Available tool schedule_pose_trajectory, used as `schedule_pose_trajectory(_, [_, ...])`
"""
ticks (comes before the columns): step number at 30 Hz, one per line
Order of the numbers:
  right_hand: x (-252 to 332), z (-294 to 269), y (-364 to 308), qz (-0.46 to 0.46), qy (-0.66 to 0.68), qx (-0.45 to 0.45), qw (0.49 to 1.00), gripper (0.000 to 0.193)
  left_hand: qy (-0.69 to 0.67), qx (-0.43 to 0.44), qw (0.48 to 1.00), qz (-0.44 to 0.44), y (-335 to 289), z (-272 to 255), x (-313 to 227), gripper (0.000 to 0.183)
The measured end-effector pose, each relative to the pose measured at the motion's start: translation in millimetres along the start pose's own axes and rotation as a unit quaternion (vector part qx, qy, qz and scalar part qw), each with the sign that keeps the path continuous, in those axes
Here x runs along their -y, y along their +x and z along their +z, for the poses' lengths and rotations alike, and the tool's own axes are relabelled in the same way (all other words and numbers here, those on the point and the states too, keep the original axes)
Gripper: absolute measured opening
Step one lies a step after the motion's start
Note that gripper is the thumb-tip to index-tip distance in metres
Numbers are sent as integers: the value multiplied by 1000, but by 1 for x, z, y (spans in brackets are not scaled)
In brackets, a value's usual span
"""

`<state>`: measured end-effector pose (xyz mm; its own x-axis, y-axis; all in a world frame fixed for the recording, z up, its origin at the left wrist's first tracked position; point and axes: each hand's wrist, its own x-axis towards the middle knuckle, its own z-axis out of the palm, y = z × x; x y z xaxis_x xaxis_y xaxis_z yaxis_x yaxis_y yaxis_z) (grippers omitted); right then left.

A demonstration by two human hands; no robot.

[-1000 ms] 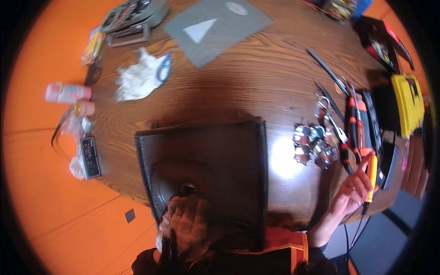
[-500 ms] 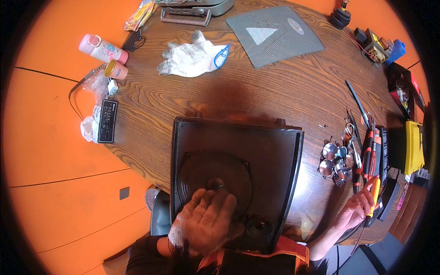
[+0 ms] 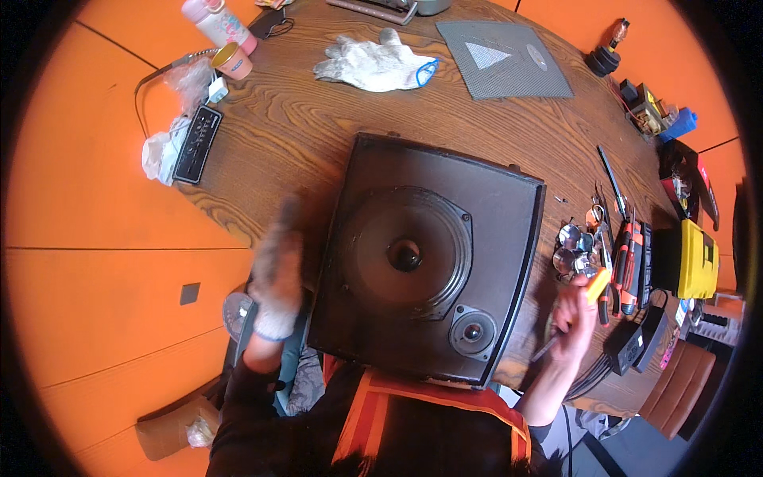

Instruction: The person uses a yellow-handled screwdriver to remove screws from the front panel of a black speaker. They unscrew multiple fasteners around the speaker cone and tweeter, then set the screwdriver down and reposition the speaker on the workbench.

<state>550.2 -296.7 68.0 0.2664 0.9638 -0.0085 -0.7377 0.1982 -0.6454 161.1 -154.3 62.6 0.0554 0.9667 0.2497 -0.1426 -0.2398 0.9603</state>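
A black speaker box (image 3: 413, 342) lies face up at the table's near edge. It shows a big woofer cone (image 3: 404, 254) and a small tweeter (image 3: 472, 332) at its lower right. My left hand (image 3: 276, 274), in a whitish work glove, is just left of the box, smeared by motion; whether it touches the side I cannot tell. Bare, my right hand (image 3: 574, 318) is right of the box, closed on a screwdriver with a yellow handle (image 3: 598, 285), its shaft slanting down and left.
Pliers and screwdrivers (image 3: 629, 266) lie at the right, beside shiny round metal parts (image 3: 574, 248) and a yellow toolbox (image 3: 699, 258). Farther back are a second glove (image 3: 373, 63) and a grey mesh grille (image 3: 509, 63). A cup (image 3: 232, 62), a bottle (image 3: 218, 24) and a black panel device (image 3: 197, 145) stand left.
My left hand has left the woofer's middle and moved to the box's left side. My right hand has shifted left, toward the box, with the screwdriver. The whole view has turned and shifted.
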Motion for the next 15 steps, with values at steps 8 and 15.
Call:
schedule_pose_trajectory(8, [-19,30,-17,189,-292,-76,934,64,256,155,952,57,-6,1,40,40])
schedule_pose_trajectory(15, [-45,13,-38,147,-180,-176,957,50,203,109,969,91,-19,18,64,44])
